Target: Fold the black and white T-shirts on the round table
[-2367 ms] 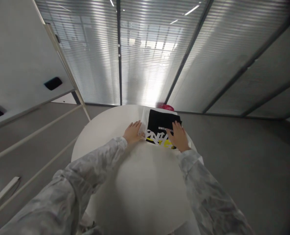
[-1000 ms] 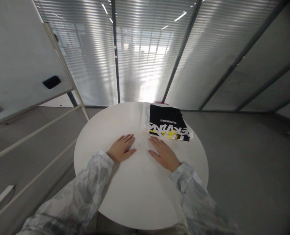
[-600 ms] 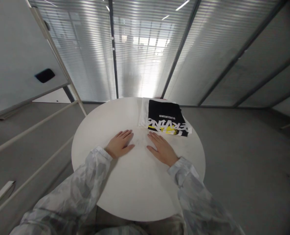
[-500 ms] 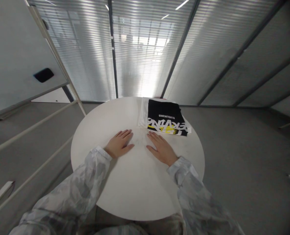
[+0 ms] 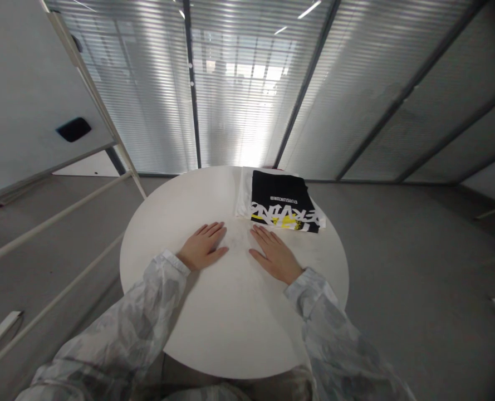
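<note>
My left hand (image 5: 204, 246) lies flat on the white round table (image 5: 230, 323), its fingers stretched out and its thumb apart. My right hand (image 5: 275, 253) rests palm down in the same way, a short gap from the left one. Just beyond its fingertips is a folded black cloth (image 5: 280, 192) with white lettering and a yellow print, probably a garment. White fabric (image 5: 244, 195) shows from under its left side. Neither hand holds anything.
A glass partition with blinds (image 5: 239, 100) stands behind the table. At the left are a white board (image 5: 30, 67) with a black eraser-like object (image 5: 74, 129) on it and pale frame rails (image 5: 55, 217). Grey floor (image 5: 414, 267) spreads to the right.
</note>
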### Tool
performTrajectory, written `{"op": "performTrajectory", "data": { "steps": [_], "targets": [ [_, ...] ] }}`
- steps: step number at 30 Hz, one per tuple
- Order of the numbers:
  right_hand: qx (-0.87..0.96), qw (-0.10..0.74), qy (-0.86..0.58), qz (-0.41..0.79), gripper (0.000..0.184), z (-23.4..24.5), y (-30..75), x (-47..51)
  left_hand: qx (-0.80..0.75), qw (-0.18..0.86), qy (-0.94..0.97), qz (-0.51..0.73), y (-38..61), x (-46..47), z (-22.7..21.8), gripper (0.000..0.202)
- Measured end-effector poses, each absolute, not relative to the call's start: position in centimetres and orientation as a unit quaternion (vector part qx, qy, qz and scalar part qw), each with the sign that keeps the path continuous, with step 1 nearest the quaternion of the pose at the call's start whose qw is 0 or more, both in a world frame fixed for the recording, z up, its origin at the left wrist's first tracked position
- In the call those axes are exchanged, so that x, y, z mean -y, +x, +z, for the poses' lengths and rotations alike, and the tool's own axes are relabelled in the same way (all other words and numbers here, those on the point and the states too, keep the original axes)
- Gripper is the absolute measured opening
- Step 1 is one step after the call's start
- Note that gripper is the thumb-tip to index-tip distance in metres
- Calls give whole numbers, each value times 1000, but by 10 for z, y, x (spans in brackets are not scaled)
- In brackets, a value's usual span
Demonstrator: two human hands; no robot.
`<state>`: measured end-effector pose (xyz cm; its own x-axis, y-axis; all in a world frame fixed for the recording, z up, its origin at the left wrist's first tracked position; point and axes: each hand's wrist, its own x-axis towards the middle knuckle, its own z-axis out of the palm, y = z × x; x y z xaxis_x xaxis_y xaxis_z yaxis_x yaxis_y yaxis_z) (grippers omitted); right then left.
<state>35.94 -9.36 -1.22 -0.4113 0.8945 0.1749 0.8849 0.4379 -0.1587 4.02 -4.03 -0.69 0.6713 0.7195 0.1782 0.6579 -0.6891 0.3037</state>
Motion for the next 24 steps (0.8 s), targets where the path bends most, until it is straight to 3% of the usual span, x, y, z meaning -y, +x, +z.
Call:
{"op": "performTrajectory", "data": {
  "steps": [24],
  "targets": [
    [839, 127, -529, 21, 68, -12, 359, 93, -376, 112, 908, 149, 40, 39, -9, 75]
  ]
}}
